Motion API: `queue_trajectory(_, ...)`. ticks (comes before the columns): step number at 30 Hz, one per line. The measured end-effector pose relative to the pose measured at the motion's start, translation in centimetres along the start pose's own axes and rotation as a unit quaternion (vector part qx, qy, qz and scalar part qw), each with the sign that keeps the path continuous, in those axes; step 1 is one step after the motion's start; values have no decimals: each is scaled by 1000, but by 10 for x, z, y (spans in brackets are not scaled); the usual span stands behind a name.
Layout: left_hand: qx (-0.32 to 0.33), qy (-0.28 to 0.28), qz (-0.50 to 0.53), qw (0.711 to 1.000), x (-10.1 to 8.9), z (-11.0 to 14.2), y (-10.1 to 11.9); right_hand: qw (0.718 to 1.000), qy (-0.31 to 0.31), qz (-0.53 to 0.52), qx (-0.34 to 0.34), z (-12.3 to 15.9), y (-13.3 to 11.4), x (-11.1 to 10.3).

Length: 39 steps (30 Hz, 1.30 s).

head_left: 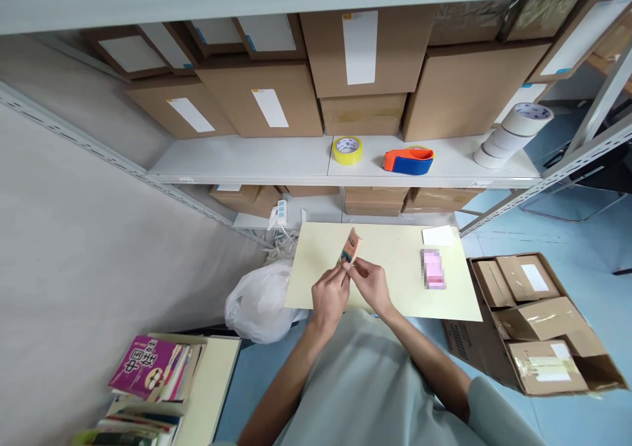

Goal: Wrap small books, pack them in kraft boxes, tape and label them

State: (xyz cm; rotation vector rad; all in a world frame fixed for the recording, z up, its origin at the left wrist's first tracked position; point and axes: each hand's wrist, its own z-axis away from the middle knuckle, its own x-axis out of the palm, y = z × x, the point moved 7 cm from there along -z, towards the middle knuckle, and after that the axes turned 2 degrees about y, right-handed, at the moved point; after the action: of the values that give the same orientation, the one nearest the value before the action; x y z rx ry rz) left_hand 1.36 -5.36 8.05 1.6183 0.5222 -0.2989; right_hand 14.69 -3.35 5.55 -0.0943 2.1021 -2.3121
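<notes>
A small printed cardboard box (351, 246), orange-brown with a dark coloured end, is held up over the pale yellow tabletop (395, 248). Its far end looks open, with a flap sticking out. My left hand (331, 296) grips its near end from the left, fingers closed. From the right, my right hand (370, 284) pinches the same end, fingertips meeting those of the left. My fingers hide the lower part of the box. To the right on the tabletop lie a pink blurred item (433, 269) and a white card (438, 236).
Behind the table, a shelf (247, 159) bears yellow tape (347, 150), an orange-and-blue tape dispenser (409, 161), stacked white rolls (513, 135) and brown cartons (365, 51). A white plastic bag (261, 301) hangs at left, near books (143, 367). An open carton (538, 327) stands right.
</notes>
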Motion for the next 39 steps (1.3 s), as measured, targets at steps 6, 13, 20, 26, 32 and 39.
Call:
queue_trajectory(6,-31,-32,38,998,9,-2,-19,998,14,55,6,-9,13,-21)
queue_trajectory(13,-169,-46,164,971,-31,-30,-64,994,-91,-41,37,-13,-1,-23)
queue_trajectory(20,-180,-78,217,956,-43,-24,-43,992,-110,-45,32,-14,-9,-25)
queue_trajectory(26,-124,-43,177,975,-60,-24,-21,992,-122,18,-29,-16,-34,-25)
queue_trajectory(32,78,16,59,995,-92,-18,25,973,-128,91,-167,-15,-81,-28)
queue_trajectory(39,299,68,-11,952,-112,-5,63,926,-170,114,-317,-6,-96,-22)
